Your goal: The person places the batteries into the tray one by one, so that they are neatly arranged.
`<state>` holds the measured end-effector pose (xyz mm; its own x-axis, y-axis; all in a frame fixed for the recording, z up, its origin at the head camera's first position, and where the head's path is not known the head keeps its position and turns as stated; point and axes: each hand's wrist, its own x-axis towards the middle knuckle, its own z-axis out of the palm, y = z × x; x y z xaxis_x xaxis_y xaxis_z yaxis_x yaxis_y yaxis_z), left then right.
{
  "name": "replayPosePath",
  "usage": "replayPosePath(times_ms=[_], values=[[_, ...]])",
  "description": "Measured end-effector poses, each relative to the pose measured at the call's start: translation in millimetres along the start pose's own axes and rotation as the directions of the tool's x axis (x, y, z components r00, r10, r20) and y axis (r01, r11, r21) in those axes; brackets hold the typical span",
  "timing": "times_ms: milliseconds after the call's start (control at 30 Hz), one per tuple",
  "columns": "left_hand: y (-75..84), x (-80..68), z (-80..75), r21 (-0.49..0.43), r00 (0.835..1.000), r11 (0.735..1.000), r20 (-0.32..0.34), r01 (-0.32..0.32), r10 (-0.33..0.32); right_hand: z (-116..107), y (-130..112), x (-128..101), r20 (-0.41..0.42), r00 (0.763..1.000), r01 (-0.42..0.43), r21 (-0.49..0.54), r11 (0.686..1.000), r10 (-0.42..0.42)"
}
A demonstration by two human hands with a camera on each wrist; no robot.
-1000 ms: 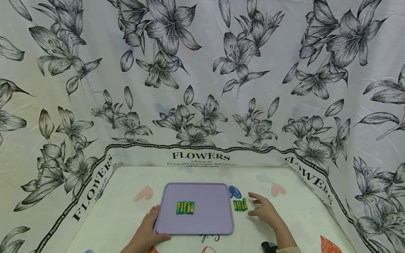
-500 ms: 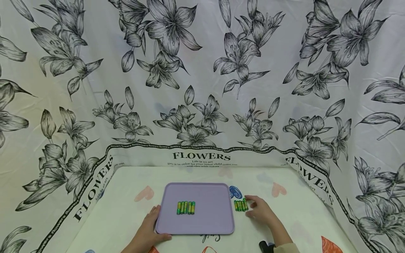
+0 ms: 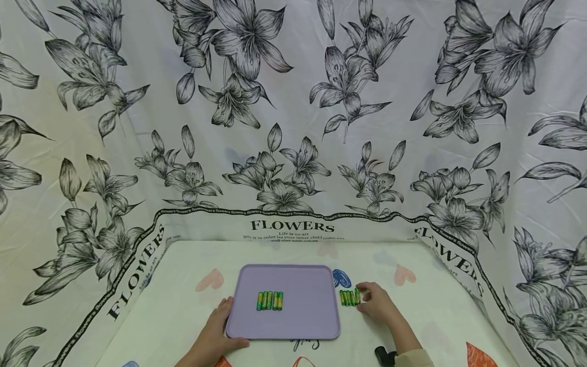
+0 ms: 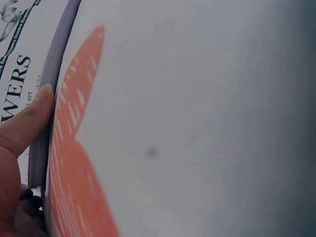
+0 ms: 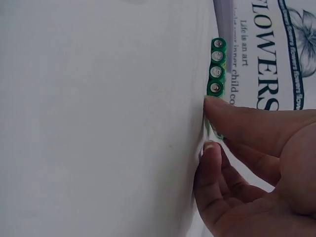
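Picking up: right hand [image 3: 377, 305] with fingertips closing on the nearest battery of the short row of green and yellow cylindrical batteries [image 3: 349, 297] on the table, just right of the tray.
Right hand state: thumb and a finger pinching the end battery [image 5: 216, 113] in the right wrist view; the other four [image 5: 217, 65] lying free, side by side.
Left hand: left hand [image 3: 215, 334] gripping the near left corner of the flat lilac plastic tray [image 3: 312, 285]; thumb [image 4: 29, 121] pressed on the tray rim [image 4: 52, 84] in the left wrist view, other fingers curled under the edge.
Already on the tray: second row of five green and yellow batteries [image 3: 269, 300], parallel, left of the tray centre.
Step in hand, as judgement: taking one battery out of the table row, probably for joining the row on the tray; lifting not yet begun.
Next move calls for: firm pinch on one battery only, lifting straight up and not rolling the neighbours, then carrying left over the tray rim.
Surroundings: white cloth with black lily print and the word FLOWERS [image 3: 291, 226]; blue scribble mark [image 3: 340, 278] on the table cover behind the table row.
Hard to make out: pinched battery mostly hidden by the fingers; small dark object [image 3: 384, 355] at the right wrist cut off by the frame; left wrist view mostly filled by blurred table cover.
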<state>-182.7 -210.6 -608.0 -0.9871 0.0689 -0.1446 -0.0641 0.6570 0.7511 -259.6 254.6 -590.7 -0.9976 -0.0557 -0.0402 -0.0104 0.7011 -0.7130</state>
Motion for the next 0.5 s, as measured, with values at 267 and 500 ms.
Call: replayPosePath(times_ms=[267,500], values=[[0.9,-1.8,-0.7,0.014,0.999,0.999,0.006,-0.049,0.049,-5.2,-5.2,-4.0,-0.050,0.998,-0.033,0.188,0.982,0.043],[2.2,-4.6,-2.8,0.032,0.999,0.998,0.010,-0.051,0.051,-10.9,-22.5,-6.1,-0.021,0.999,-0.022,0.444,0.896,0.035]])
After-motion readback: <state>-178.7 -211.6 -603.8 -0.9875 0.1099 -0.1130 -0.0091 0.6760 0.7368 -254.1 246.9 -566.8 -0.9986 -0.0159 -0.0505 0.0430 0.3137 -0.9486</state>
